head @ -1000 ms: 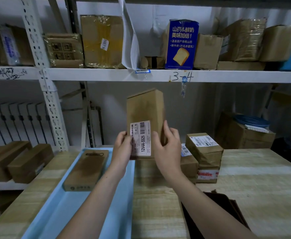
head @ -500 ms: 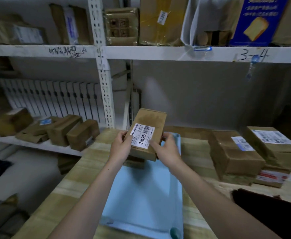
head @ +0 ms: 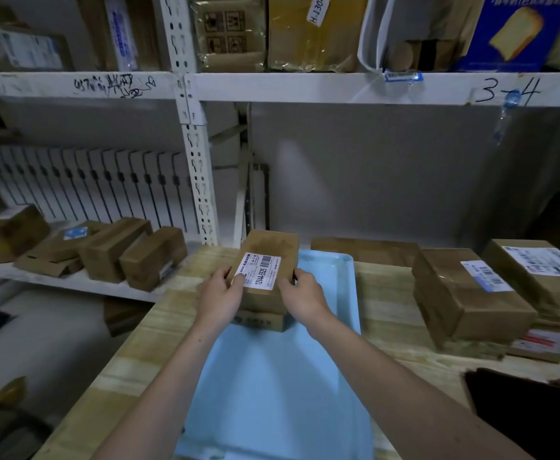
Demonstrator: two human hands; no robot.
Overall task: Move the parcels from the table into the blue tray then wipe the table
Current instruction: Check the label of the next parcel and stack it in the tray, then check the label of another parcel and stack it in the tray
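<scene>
A brown cardboard parcel (head: pixel 267 257) with a white barcode label lies flat at the far end of the blue tray (head: pixel 278 386), on top of a thinner brown parcel (head: pixel 258 322). My left hand (head: pixel 220 295) grips its left side and my right hand (head: pixel 302 295) grips its right side. Further parcels stand on the wooden table (head: pixel 384 313) to the right: a labelled box (head: pixel 467 293), a second labelled box (head: pixel 537 270) at the far right, and a flat one (head: pixel 365 249) behind the tray.
A dark cloth (head: pixel 530 406) lies at the table's right front. Left of the table, a lower white shelf (head: pixel 56 280) carries several brown boxes. The upper shelf (head: pixel 338 88) above the table is packed with boxes. A perforated upright post (head: pixel 199 180) stands behind the tray.
Both hands brought the labelled parcel down from upright in the air and leftward over the tray, laying it flat onto the thinner parcel there. The view swung left and downward.
</scene>
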